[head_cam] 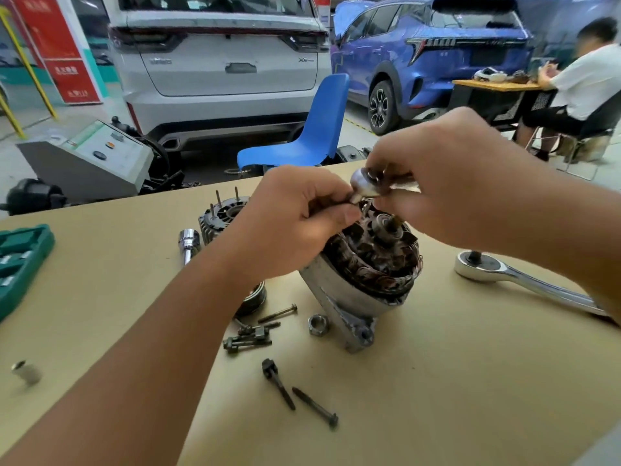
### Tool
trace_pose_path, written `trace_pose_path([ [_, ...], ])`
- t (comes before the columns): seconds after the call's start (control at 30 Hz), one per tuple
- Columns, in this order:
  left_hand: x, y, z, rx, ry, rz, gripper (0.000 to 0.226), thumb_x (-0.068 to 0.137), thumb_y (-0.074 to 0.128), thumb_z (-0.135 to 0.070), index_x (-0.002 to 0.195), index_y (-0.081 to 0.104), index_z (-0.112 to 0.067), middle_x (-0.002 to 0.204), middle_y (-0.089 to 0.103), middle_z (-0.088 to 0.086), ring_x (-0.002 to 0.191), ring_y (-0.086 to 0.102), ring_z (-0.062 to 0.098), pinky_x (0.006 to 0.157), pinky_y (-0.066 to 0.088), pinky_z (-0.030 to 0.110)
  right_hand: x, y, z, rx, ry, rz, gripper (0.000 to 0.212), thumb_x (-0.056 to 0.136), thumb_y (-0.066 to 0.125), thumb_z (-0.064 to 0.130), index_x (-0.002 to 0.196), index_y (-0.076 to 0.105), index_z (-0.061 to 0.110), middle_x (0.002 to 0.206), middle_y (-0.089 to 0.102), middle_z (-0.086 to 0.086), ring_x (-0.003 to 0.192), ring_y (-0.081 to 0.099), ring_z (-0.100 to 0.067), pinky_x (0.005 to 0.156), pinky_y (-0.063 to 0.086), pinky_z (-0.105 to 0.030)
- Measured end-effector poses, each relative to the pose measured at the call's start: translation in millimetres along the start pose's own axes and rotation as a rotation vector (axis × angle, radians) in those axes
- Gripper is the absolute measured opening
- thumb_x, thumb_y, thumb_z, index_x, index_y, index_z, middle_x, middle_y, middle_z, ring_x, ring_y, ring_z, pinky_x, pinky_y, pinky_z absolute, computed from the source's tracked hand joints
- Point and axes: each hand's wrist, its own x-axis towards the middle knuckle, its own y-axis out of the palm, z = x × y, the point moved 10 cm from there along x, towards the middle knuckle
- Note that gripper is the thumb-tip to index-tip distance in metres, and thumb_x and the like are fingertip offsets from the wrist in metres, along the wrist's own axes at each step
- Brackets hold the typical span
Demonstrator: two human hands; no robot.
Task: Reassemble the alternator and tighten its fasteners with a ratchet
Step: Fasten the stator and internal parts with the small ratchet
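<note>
Green socket case (pixel 20 260) at left edge; loose socket (pixel 188 242) and rear cover (pixel 221 213) left of centre. Loose bolts (pixel 258 331) and nut (pixel 318 325) at lower centre. Alternator body (pixel 366 280) at centre, tilted, shaft up. Left hand (pixel 295 216) pinching a small piece under small ratchet head (pixel 364 185); right hand (pixel 447 183) clamped on its handle, directly above shaft. Large ratchet (pixel 504 274) idle at right.

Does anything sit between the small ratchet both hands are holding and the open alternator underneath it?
Nothing visible does. The small ratchet, held by the left hand and right hand, hangs directly above the alternator; its exposed shaft and windings lie uncovered below.
</note>
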Motion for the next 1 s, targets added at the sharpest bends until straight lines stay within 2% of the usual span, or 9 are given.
trace_pose_path([
  [0.17, -3.5, 1.1, -1.7, -0.026, 0.017, -0.048, 0.025, 0.089, 0.076, -0.016, 0.068, 0.066, -0.026, 0.059, 0.055, -0.009, 0.055, 0.044, 0.007, 0.053, 0.036, 0.026, -8.3, 12.6, 0.9, 0.451, 0.191, 0.222, 0.033, 0.074, 0.082, 0.044, 0.095, 0.07, 0.022, 0.059, 0.07, 0.004, 0.05, 0.068, -0.007, 0.046, 0.052, -0.029],
  [0.23, -2.6, 1.3, -0.1, -0.036, 0.0, -0.032, 0.025, 0.089, 0.075, -0.019, 0.066, 0.065, -0.021, 0.059, 0.053, -0.002, 0.055, 0.043, 0.012, 0.053, 0.037, 0.029, -2.0, -0.4, 5.7, 0.166, 0.051, 0.125, 0.031, 0.078, 0.079, 0.04, 0.104, 0.071, 0.026, 0.067, 0.068, 0.007, 0.064, 0.064, -0.003, 0.059, 0.05, -0.026],
  [0.33, -2.1, -0.1, 2.9, -0.044, -0.026, -0.04, 0.04, 0.09, 0.077, -0.015, 0.061, 0.056, -0.034, 0.056, 0.047, -0.011, 0.053, 0.04, 0.008, 0.053, 0.035, 0.025, -3.1, -4.3, 16.0, -0.16, -0.044, 0.028, 0.019, 0.087, 0.068, 0.031, 0.104, 0.068, 0.021, 0.082, 0.063, 0.0, 0.079, 0.061, -0.025, 0.071, 0.054, -0.04],
  [0.5, -6.4, 2.5, 4.3, -0.104, -0.023, -0.063, 0.004, 0.089, 0.078, -0.008, 0.091, 0.078, -0.004, 0.074, 0.07, 0.002, 0.064, 0.062, 0.016, 0.059, 0.052, 0.035, -7.6, 17.6, 2.8, 0.443, 0.246, 0.311, 0.036, 0.071, 0.087, 0.029, 0.101, 0.067, 0.024, 0.062, 0.071, 0.003, 0.052, 0.067, -0.007, 0.046, 0.05, -0.024],
  [0.57, -6.9, -1.0, 6.7, -0.108, -0.03, -0.071, 0.007, 0.09, 0.077, -0.007, 0.085, 0.074, -0.004, 0.067, 0.062, -0.003, 0.057, 0.05, 0.009, 0.056, 0.043, 0.028, 3.0, 2.2, 5.1, 0.179, 0.079, 0.157, 0.037, 0.076, 0.079, 0.019, 0.11, 0.067, 0.027, 0.07, 0.071, 0.006, 0.064, 0.064, -0.003, 0.056, 0.054, -0.028],
  [0.67, -7.1, -1.1, 11.2, -0.121, -0.058, -0.067, 0.012, 0.091, 0.075, -0.008, 0.082, 0.071, -0.005, 0.064, 0.056, 0.004, 0.057, 0.043, 0.007, 0.056, 0.038, 0.026, 6.0, -4.5, 22.7, -0.171, -0.106, -0.002, 0.034, 0.083, 0.063, 0.01, 0.114, 0.062, 0.021, 0.089, 0.066, -0.005, 0.081, 0.063, -0.028, 0.071, 0.056, -0.042],
  [0.77, -7.1, 0.2, 9.8, -0.151, -0.065, -0.085, 0.008, 0.092, 0.075, -0.01, 0.088, 0.075, -0.017, 0.068, 0.065, 0.002, 0.057, 0.051, 0.012, 0.054, 0.042, 0.032, 9.2, 6.0, 6.3, 0.157, 0.098, 0.128, 0.031, 0.078, 0.077, 0.027, 0.106, 0.065, 0.027, 0.071, 0.067, 0.002, 0.067, 0.066, -0.016, 0.058, 0.055, -0.035],
  [0.87, -7.7, -0.4, 10.6, -0.161, -0.067, -0.084, 0.012, 0.092, 0.074, -0.008, 0.086, 0.074, -0.019, 0.063, 0.063, -0.007, 0.053, 0.05, 0.012, 0.05, 0.04, 0.031, 5.8, 20.9, -1.2, 0.493, 0.253, 0.294, 0.043, 0.069, 0.087, 0.02, 0.104, 0.064, 0.033, 0.065, 0.073, -0.002, 0.054, 0.069, -0.013, 0.053, 0.058, -0.033],
  [1.0, -7.4, -0.9, 17.5, -0.206, -0.112, -0.073, 0.021, 0.094, 0.071, -0.008, 0.075, 0.065, -0.015, 0.059, 0.048, -0.003, 0.051, 0.038, 0.013, 0.051, 0.032, 0.029, 14.2, -0.2, 15.1, -0.026, -0.026, 0.032, 0.053, 0.083, 0.072, 0.013, 0.127, 0.051, 0.034, 0.085, 0.064, 0.001, 0.072, 0.064, -0.02, 0.065, 0.055, -0.039],
])
